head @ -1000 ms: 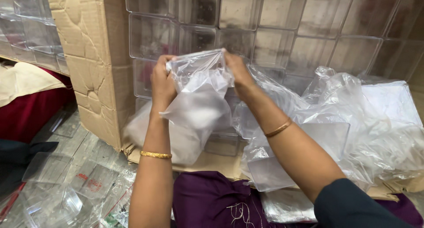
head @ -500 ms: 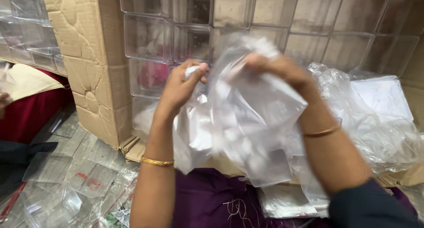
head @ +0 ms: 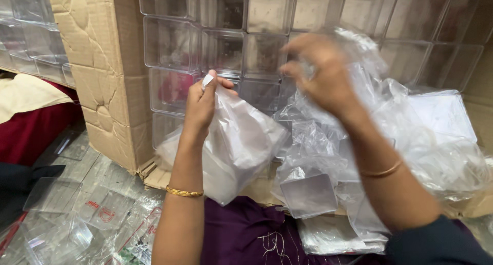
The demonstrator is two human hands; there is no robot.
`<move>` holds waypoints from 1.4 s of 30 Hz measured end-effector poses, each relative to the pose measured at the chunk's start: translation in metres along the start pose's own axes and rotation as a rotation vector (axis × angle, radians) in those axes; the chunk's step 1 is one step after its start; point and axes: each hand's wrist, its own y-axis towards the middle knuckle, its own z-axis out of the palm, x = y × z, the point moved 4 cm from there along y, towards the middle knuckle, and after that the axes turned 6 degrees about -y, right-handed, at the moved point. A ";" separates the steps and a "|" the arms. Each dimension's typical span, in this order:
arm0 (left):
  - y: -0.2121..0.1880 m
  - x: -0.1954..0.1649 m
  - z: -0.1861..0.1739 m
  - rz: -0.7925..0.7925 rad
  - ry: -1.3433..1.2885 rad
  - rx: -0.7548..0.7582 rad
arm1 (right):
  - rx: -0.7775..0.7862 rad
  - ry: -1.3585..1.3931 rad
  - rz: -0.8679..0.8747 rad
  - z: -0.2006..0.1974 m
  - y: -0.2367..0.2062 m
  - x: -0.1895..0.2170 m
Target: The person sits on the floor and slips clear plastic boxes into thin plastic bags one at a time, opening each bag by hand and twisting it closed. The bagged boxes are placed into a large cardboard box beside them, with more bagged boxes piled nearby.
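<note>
My left hand [head: 201,102] pinches the top corner of a clear plastic bag [head: 236,147] that hangs below it with something white inside. My right hand [head: 321,75] is raised to the right of it, blurred, fingers curled around a piece of crumpled clear plastic film [head: 359,49]. Below the right hand lies a heap of loose clear plastic bags [head: 436,142] and a flat clear plastic square [head: 309,194]. A gold bangle sits on each wrist.
Stacked clear plastic boxes [head: 221,44] form a wall straight ahead. A cardboard box [head: 97,65] stands at left. Flat clear plastic lids and wrappers [head: 67,213] cover the floor at lower left. Purple cloth [head: 241,234] lies across my lap.
The hands, together on one bag a second ago, have pulled apart. The left now holds the bag alone, and the right has moved up and right with loose film.
</note>
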 end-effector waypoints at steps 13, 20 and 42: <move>0.000 0.014 0.000 0.225 -0.089 0.022 | 0.259 0.352 0.472 0.084 -0.005 0.032; 0.007 0.035 0.001 -0.011 -0.255 0.122 | 0.122 0.845 0.482 0.096 -0.001 0.030; 0.003 0.001 -0.011 0.008 -0.288 0.079 | 0.265 0.372 0.370 0.074 0.008 0.040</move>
